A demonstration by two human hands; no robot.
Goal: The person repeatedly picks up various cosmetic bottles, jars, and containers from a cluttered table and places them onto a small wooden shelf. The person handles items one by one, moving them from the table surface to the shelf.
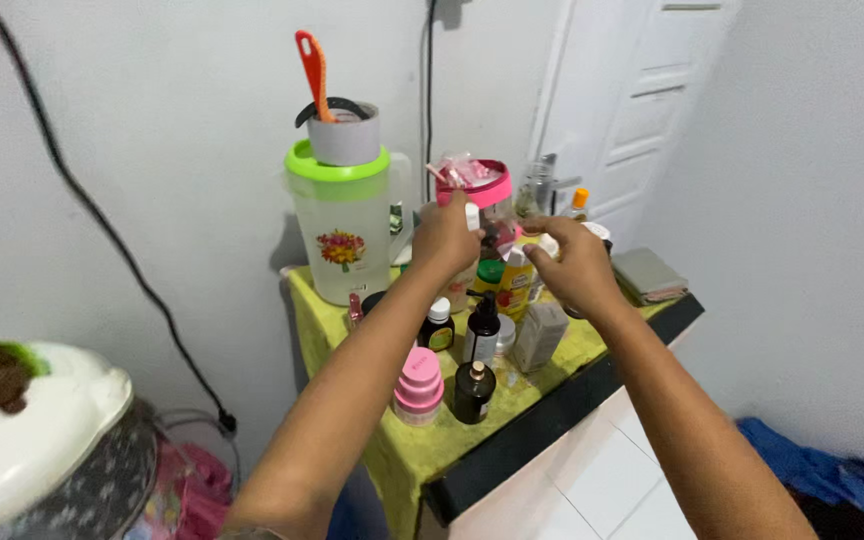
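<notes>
Both hands reached over the crowded tabletop (572, 352): the left hand (444, 238) had its fingers closed on a white bottle (471, 222) beside the pink-lidded jar (479, 190), while the right hand (580, 266) pinched a small white cap (548, 245). Lifting straight up seemed wisest, since dark bottles (479, 340) stood packed below and the only open room lay near the front edge.

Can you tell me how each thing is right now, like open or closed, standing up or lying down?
Big jug: upright, green lid on.
Pink-lidded jar: upright.
Dark bottle: upright, capped.
Pink bottle: upright, capped.
Door: closed.
Left hand: gripping something among the bottles.
Right hand: curled, grip unclear.
</notes>
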